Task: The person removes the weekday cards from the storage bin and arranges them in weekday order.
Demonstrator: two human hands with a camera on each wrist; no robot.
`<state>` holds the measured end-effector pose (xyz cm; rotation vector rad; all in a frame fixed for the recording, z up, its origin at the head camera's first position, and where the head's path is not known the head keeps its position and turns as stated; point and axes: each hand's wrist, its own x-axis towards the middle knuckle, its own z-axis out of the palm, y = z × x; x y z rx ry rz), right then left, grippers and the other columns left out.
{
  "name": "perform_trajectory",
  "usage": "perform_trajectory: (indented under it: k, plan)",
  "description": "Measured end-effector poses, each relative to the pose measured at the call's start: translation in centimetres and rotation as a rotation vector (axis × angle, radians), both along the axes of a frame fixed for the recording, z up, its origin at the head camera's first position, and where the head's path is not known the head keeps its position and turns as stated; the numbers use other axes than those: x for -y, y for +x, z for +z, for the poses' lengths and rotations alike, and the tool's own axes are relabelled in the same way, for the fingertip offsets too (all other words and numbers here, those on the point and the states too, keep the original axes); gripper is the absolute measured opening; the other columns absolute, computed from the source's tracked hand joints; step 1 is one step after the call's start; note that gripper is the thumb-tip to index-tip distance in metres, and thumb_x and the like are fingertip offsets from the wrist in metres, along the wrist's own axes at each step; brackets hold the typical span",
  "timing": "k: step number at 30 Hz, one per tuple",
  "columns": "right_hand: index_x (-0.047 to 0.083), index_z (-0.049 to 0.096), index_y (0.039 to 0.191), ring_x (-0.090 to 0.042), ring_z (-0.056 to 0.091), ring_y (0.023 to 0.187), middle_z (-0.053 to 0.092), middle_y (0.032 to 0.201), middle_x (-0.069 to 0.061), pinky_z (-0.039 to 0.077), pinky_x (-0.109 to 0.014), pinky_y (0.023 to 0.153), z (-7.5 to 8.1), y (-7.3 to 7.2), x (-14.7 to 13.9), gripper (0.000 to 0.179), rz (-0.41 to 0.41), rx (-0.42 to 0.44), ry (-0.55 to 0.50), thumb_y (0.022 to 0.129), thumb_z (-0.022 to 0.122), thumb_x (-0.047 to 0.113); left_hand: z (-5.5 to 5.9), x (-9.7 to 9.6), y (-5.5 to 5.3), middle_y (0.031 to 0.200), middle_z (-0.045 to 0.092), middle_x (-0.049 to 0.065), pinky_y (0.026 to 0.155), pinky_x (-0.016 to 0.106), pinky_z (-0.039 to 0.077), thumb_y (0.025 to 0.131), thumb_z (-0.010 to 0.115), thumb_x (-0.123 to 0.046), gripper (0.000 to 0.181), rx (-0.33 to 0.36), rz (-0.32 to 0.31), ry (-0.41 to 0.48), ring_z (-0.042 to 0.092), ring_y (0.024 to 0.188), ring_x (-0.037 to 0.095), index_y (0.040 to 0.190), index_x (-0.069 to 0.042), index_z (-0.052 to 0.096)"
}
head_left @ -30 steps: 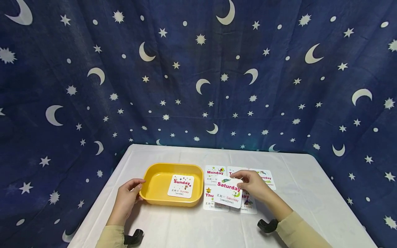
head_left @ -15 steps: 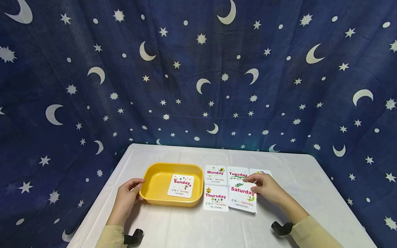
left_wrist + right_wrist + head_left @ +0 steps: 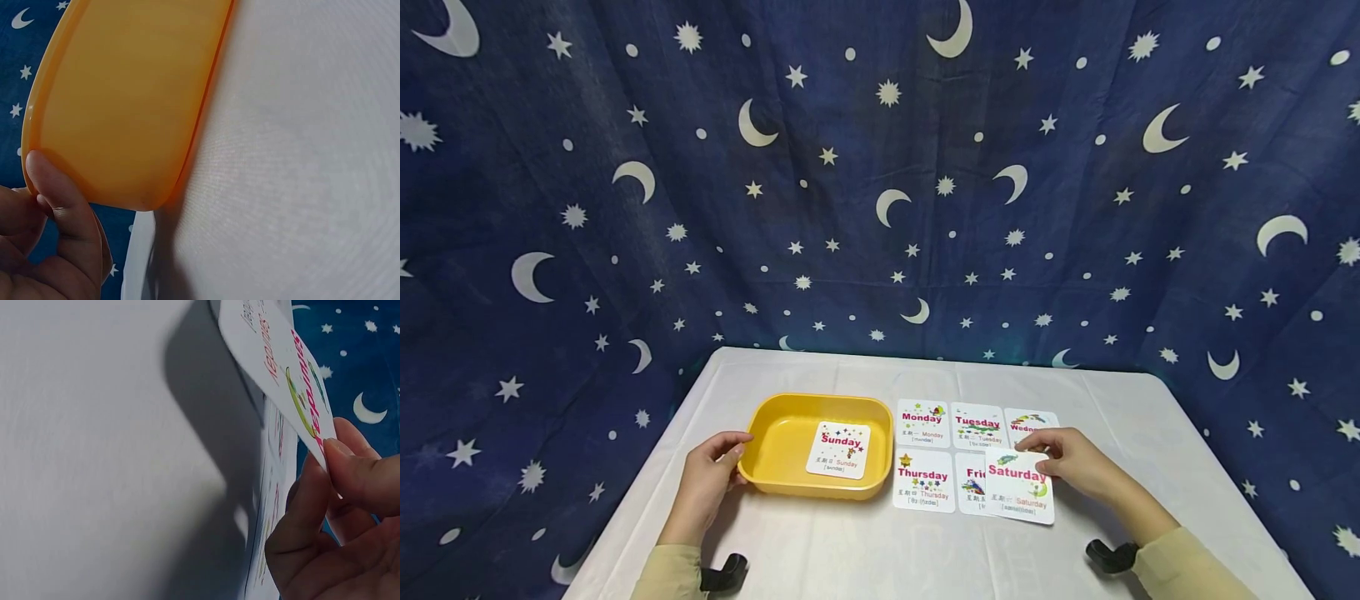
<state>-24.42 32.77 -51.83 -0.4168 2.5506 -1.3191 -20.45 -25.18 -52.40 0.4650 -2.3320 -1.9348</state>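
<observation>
My right hand (image 3: 1067,462) pinches the right edge of a white Saturday card (image 3: 1018,492), thumb against fingers. In the head view the card overlaps part of the Friday card (image 3: 972,487); the right wrist view shows it tilted above the table, casting a shadow. On the left, my left hand (image 3: 711,467) grips the end rim of a yellow plastic tray (image 3: 775,482), its thumb inside the rim in the left wrist view. A Sunday card (image 3: 838,451) lies in the tray's right half.
Monday (image 3: 922,427), Tuesday (image 3: 979,427) and Wednesday (image 3: 1028,421) cards form a back row, Wednesday partly hidden by the right hand. A Thursday card (image 3: 923,483) lies before Monday. The white tablecloth (image 3: 880,558) meets a dark blue star-and-moon curtain (image 3: 820,292) behind.
My right hand has carried the Saturday card rightward, from over the Thursday and Friday cards to the right side of Friday. The left hand and tray have stayed put.
</observation>
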Motion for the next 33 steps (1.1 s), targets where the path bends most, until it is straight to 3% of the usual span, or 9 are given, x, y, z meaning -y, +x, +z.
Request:
perform_trajectory:
  k: [16,33]
  plan:
    - [0.002,0.079,0.118,-0.012,0.048,0.082,0.072,0.105,-0.008,0.04,-0.023,0.067,-0.4,-0.3,-3.3,0.036,-0.076,0.007,0.125,0.083,0.076,-0.009,-0.2,0.1,-0.1,0.125,0.063,0.021,0.062,0.024,0.059,0.11,0.055,-0.002,0.025,0.001,0.002,0.005,0.058,0.069,0.013,0.13,0.006,0.067]
    - [0.002,0.079,0.11,-0.023,0.054,0.088,0.073,0.102,-0.009,0.046,-0.024,0.062,-0.8,-0.2,-3.7,0.033,-0.202,0.079,0.167,0.082,0.074,-0.016,-0.2,0.1,-0.2,0.127,0.062,0.023,0.062,0.024,0.059,0.11,0.053,-0.001,0.025,0.001,-0.004,0.002,0.058,0.07,0.014,0.13,0.006,0.066]
